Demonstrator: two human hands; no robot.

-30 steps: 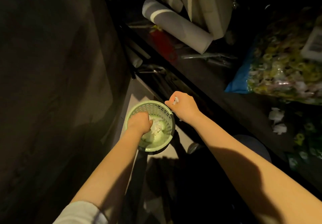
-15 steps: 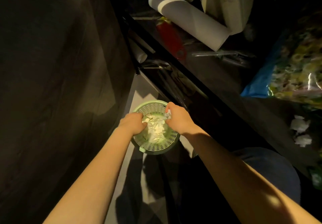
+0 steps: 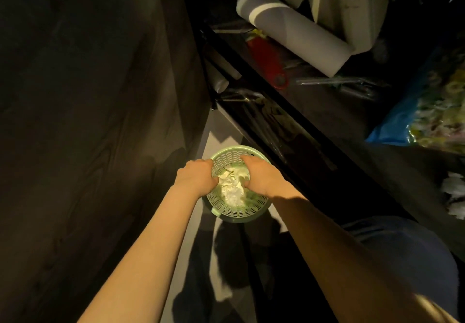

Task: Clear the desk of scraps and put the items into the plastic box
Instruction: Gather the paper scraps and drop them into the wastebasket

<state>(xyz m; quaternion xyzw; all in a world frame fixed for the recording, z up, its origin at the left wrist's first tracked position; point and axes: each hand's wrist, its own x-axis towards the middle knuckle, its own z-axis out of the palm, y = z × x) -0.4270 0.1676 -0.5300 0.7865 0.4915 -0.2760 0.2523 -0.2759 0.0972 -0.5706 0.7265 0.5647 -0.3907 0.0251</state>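
A pale green perforated basket (image 3: 239,212) is standing on the floor (image 3: 214,141) below the dark counter (image 3: 314,111), and both hands are being pushed down into it. The left hand (image 3: 197,178) is being held over the basket's left rim, fingers curled down inside; the right hand (image 3: 259,174) is being lowered over the right rim, its fingers buried among the white paper scraps (image 3: 232,186) that are filling the basket. Whether either grip is closed on scraps or merely pressing them down cannot be told, since the fingertips are being hidden by the hands and the paper.

On the counter, further scraps (image 3: 454,197) are lying near the right edge of the view, well apart from the basket. A bag with a blue edge and yellowish contents (image 3: 427,121) is resting beyond them. A grey roll of paper (image 3: 294,30) is lying tilted across the far part of the counter, with a red tool (image 3: 268,61) just beside it and a clear wrapped item (image 3: 337,83) near the roll's lower end. A dark wood-grain panel (image 3: 88,121) is filling the left side of the view. The person's knee, in dark blue cloth (image 3: 402,259), is being seen under the right forearm. No plastic box is being made out with certainty in this dim light.
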